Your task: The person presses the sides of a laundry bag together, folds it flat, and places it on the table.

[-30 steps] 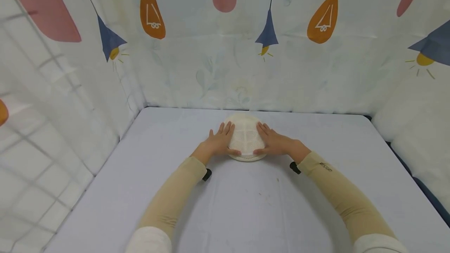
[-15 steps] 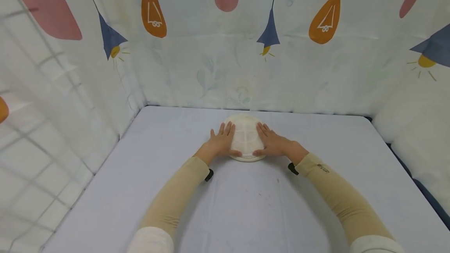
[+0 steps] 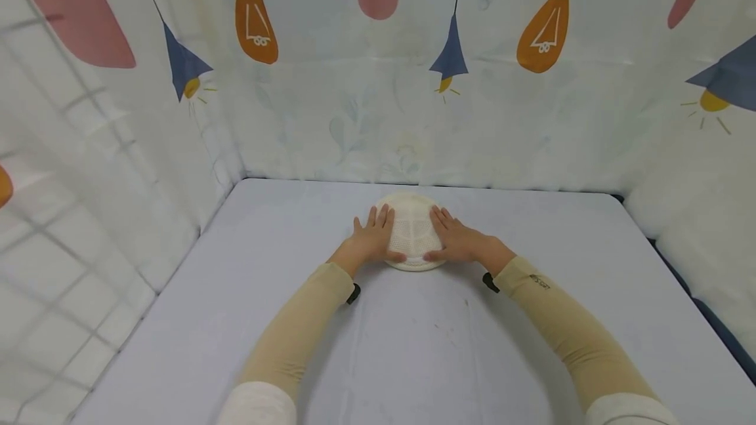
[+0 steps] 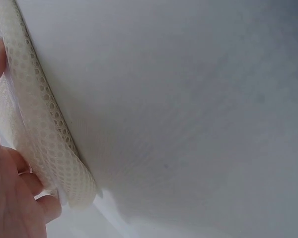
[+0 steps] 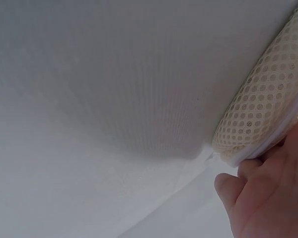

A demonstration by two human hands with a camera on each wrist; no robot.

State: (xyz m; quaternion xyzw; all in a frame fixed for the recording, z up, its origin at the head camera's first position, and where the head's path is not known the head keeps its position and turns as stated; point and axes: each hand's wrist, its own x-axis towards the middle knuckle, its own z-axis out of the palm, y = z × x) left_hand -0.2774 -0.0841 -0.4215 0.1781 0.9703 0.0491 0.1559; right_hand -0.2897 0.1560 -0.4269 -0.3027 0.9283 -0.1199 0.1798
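A cream mesh laundry bag, domed and rounded with a pale trim, sits near the far edge of the white-covered table. My left hand rests on its left side, fingers extended away from me and the thumb along the near side. Mirroring it, my right hand lies against the right side, thumb also toward the near rim. The left wrist view shows fingers against the bag's lower edge. In the right wrist view, fingers meet the trim below the open-weave mesh.
White table cover stretches between the forearms, with faint small marks. A white curtain printed with lamps and bulbs hangs behind and to the left. Pale bulky fabric borders the right side. Black straps show at the wrists.
Both forearms have shifted very slightly inward. The bag and both hands on it stay in nearly the same place.
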